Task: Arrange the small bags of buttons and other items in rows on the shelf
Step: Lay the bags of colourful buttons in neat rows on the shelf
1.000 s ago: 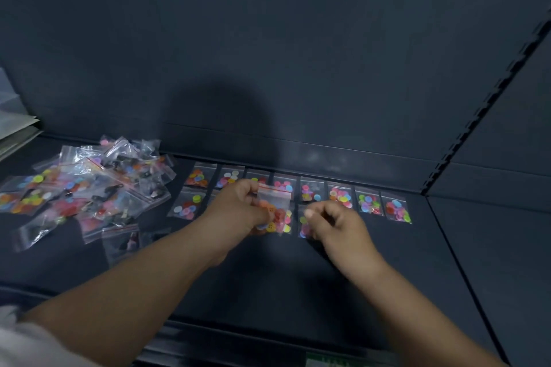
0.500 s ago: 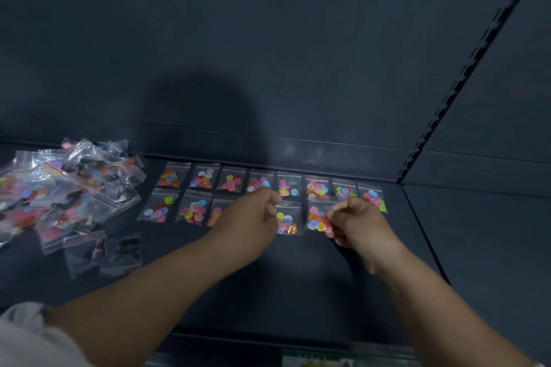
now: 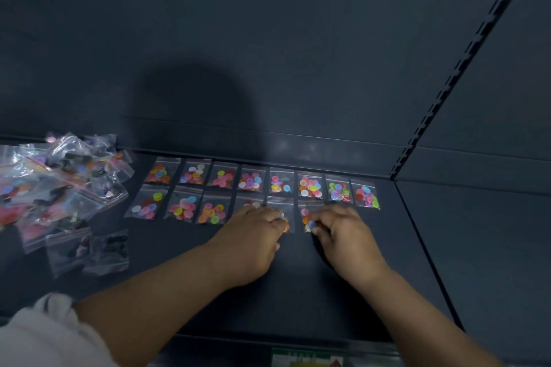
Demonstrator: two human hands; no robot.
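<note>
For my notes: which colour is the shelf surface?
Dark blue-grey shelf, plain, seen best in the head view.

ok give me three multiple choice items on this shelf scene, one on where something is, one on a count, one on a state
1. Where is the loose pile of bags?
A. left of the rows
B. right of the rows
C. behind the rows

2. How many bags lie in the back row?
A. five
B. eight
C. twelve

3. What is the right hand doing?
A. resting open and empty on the shelf
B. fingers down on a button bag in the front row
C. holding a bag high in the air

Answers:
1. A, the heap sits at the left end of the shelf.
2. B, eight bags line the back edge side by side.
3. B, its fingertips are on the bag, at shelf level; the left hand does likewise on the neighbouring bag.
</note>
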